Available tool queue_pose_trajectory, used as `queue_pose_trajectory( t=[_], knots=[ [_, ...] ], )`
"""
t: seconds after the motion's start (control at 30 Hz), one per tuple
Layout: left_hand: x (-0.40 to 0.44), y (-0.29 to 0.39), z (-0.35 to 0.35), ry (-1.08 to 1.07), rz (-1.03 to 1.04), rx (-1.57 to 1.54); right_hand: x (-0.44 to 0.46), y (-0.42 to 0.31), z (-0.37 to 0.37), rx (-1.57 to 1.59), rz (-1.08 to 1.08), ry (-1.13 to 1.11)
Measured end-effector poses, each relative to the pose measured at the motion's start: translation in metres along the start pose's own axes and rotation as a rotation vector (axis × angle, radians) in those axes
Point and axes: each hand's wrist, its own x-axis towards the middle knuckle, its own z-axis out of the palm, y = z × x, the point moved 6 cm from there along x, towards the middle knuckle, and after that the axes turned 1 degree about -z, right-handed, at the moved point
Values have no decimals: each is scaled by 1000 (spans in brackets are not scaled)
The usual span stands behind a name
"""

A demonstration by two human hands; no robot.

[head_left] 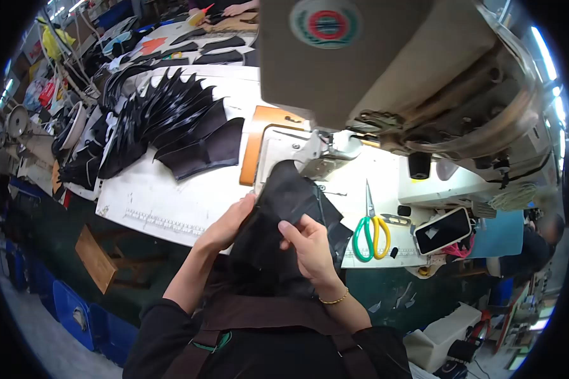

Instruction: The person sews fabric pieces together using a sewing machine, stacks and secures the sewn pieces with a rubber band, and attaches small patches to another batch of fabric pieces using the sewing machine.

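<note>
Black leather-like pieces (275,208) lie at the front edge of the white table, below the sewing machine's needle area (325,148), and hang down toward the lap. My left hand (232,221) rests along their left edge, its fingertips partly hidden, so its grip cannot be made out. Over the middle of the material is my right hand (306,243), with thumb and index finger brought close together and the other fingers curled; anything between them is too small to tell. A bracelet circles the right wrist.
Fanned black pieces (177,126) cover the table's left side. Scissors with green and yellow handles (372,234) and a phone (442,230) lie to the right. The machine head (385,63) overhangs the work. Another person's hands (231,9) show at the far edge.
</note>
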Motion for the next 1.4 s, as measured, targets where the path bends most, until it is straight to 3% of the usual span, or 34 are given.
queue_pose_trajectory(
  t=[0.07, 0.2, 0.27, 0.33, 0.43, 0.47, 0.53, 0.57, 0.7, 0.77, 0.83, 0.87, 0.9, 0.93, 1.03, 1.1, 1.13, 1.2, 1.27, 1.4],
  knots=[
    [-12, 1, -15, 73, 4, 6, 0, 7, 11, -65, -24, -33],
    [-38, 27, -24, 91, 153, 1019, -2, 13, 19, -215, -54, -37],
    [-26, 56, -43, 238, 128, 1150, -5, 4, 19, -230, -70, -29],
    [6, 82, -74, 272, 454, 1392, -10, -12, 16, -249, -106, 15],
    [51, 108, -124, 692, 338, 1740, -16, -32, -9, -292, -178, 169],
    [67, 110, -137, 781, 422, 1977, -18, -32, -23, -294, -168, 182],
    [78, 108, -152, 916, 593, 2033, -19, -47, -33, -876, -552, 105],
    [81, 103, -148, 898, 593, 2029, -15, -42, -40, -882, -543, 117],
    [59, 98, -115, 1091, 841, 2131, -1, -20, -24, -1535, -1028, -179],
    [28, 89, -77, 944, 931, 1927, 9, -13, -30, -1536, -989, -215],
    [-2, 54, -39, 378, 956, 1595, 19, -6, -36, -1534, -916, -284],
    [-15, 23, -31, 12, 837, 1373, 21, -4, -38, -1532, -878, -319],
    [-31, 2, -12, -137, 776, 1350, 21, -5, -39, -1532, -875, -323],
    [-45, -17, 6, -286, 713, 1323, 22, -11, -44, -1332, -789, -301],
    [-59, -60, 3, -235, 755, 1540, 20, -29, -59, -741, -520, -225],
    [-60, -62, 5, -220, 758, 1571, 3, -57, -59, -447, -540, -162],
    [-60, -62, 7, -202, 767, 1604, -3, -68, -63, -449, -536, -162],
    [-61, -62, 10, -163, 787, 1672, -26, -102, -71, -328, -845, -167],
    [-58, -54, 15, -159, 781, 1642, -43, -116, -72, -139, -981, -145],
    [-47, -40, 20, -181, 763, 1558, -54, -97, -59, -265, -943, 5]
  ],
)
